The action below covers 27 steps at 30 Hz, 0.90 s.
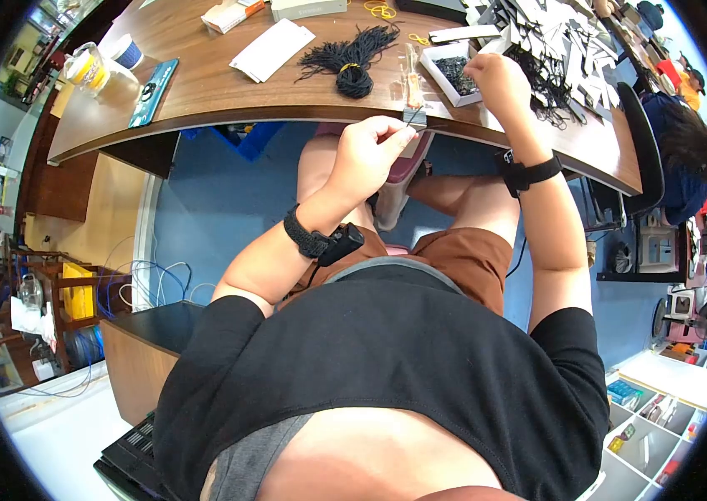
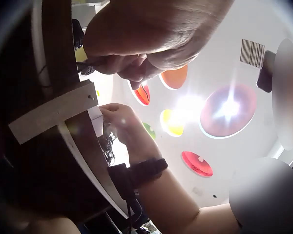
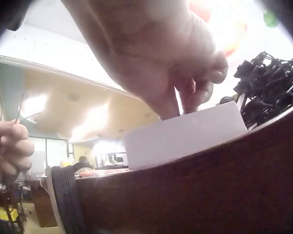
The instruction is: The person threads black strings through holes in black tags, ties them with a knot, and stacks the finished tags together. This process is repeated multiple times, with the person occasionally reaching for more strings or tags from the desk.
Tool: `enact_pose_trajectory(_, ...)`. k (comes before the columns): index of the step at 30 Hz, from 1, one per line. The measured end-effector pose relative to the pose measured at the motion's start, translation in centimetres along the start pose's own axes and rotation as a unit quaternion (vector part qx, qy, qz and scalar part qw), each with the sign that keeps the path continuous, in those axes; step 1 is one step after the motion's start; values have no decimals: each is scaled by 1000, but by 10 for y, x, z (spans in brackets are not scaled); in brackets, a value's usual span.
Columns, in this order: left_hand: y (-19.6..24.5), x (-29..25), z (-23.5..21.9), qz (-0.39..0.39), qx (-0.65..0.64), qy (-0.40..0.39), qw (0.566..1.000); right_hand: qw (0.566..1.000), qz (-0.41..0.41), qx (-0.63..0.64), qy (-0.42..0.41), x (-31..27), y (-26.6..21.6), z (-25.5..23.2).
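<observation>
Over the desk's front edge, my left hand (image 1: pixel 370 154) pinches a small grey hang tag (image 1: pixel 415 119) with a thin black cord at the fingertips. In the left wrist view the tag (image 2: pixel 53 112) appears as a long flat strip with a hole near one end, just below the left hand (image 2: pixel 151 39). My right hand (image 1: pixel 504 83) reaches down into a shallow white box (image 1: pixel 460 98) of small black pieces (image 1: pixel 456 73). In the right wrist view its fingertips dip behind the box wall (image 3: pixel 185 136), so I cannot tell what they grasp.
A tied bundle of black cords (image 1: pixel 353 79) and white paper (image 1: pixel 272 50) lie on the wooden desk (image 1: pixel 211 92). Many loose tags (image 1: pixel 554 42) with black cords are heaped at right. A teal box (image 1: pixel 153 92) and cups (image 1: pixel 90 71) stand left. Someone sits beyond the desk's right end.
</observation>
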State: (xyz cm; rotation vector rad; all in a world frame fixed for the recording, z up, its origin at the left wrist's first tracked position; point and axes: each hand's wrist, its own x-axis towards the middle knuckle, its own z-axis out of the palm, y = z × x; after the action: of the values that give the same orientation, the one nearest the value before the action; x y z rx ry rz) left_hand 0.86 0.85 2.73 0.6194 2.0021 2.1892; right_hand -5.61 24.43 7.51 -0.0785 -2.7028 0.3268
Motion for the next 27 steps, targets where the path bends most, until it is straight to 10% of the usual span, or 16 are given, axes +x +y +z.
enact_pose_trajectory(5, 1, 0, -2, 14, 11, 15, 1000, 940, -69, 224, 250, -22, -8, -14)
enact_pose_trajectory(8, 14, -3, -2, 17, 55, 27, 998, 885, 39, 454, 96, -54, -22, -22)
enact_pose_trajectory(11, 10, -3, -1, 47, 65, 32, 996, 695, 125, 699, -114, -95, -41, -28)
enact_pose_trajectory(14, 12, -5, 1, 49, 69, 30, 996, 609, 142, 767, -147, -112, -54, -36)
enact_pose_trajectory(27, 18, -8, 8, 47, 39, 19, 998, 557, 157, 793, -192, -113, -49, -31)
